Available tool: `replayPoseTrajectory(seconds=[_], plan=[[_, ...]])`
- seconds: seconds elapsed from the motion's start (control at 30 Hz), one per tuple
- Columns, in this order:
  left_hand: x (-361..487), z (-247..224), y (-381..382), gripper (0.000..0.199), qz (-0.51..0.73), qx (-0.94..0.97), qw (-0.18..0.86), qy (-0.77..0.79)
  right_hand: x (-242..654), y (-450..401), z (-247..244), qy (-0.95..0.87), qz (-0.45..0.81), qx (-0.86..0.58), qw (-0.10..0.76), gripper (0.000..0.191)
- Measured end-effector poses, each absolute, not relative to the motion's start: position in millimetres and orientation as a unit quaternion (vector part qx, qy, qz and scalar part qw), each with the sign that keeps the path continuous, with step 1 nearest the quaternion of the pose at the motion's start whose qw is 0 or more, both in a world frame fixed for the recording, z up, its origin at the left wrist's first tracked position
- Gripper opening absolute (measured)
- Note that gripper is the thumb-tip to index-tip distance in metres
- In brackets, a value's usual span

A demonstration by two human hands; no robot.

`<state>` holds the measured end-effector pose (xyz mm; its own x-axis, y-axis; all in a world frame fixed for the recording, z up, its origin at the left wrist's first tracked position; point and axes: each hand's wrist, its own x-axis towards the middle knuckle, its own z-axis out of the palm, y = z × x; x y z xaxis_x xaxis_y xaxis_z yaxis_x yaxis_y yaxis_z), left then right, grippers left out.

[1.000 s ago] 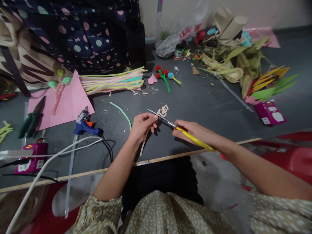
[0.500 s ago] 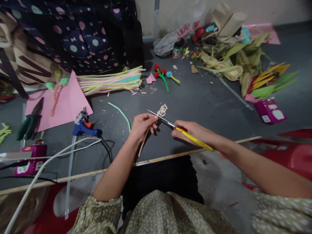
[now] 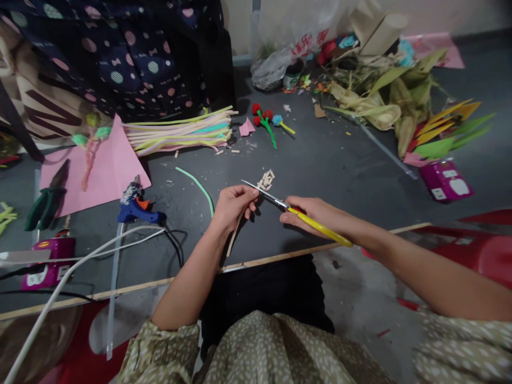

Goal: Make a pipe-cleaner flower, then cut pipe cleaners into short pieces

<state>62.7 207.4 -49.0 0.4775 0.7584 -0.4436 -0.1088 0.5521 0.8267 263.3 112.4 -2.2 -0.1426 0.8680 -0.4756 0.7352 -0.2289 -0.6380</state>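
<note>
A thin beige strip [image 3: 233, 237] is pinched between the thumb and fingers of the left hand [image 3: 234, 205], its long end hanging toward the near edge of the surface [image 3: 340, 170]; this grip seems meant to steady the short end by the blades. The right hand [image 3: 320, 209] grips the yellow-handled scissors [image 3: 308, 220], blades pointing across the left fingertips, probably so they meet the strip there. Whether the blades touch it is too small to tell. Just beyond lie short beige pieces [image 3: 266, 180], gathered perhaps because they drop there. A green strip [image 3: 200, 185] curves near the left wrist. Farther out lie a bundle of strips [image 3: 176, 133] and a blue glue gun [image 3: 140, 213], apparently kept within reach.
</note>
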Motion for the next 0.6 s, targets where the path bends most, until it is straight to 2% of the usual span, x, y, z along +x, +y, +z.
replayPoseTrajectory(seconds=[0.6], plan=[[62.3,-54.0,211.7,0.029,0.264,0.411,0.762,0.425,258.3,120.2,-17.0,-0.668,0.374,-0.639,0.077,0.031]])
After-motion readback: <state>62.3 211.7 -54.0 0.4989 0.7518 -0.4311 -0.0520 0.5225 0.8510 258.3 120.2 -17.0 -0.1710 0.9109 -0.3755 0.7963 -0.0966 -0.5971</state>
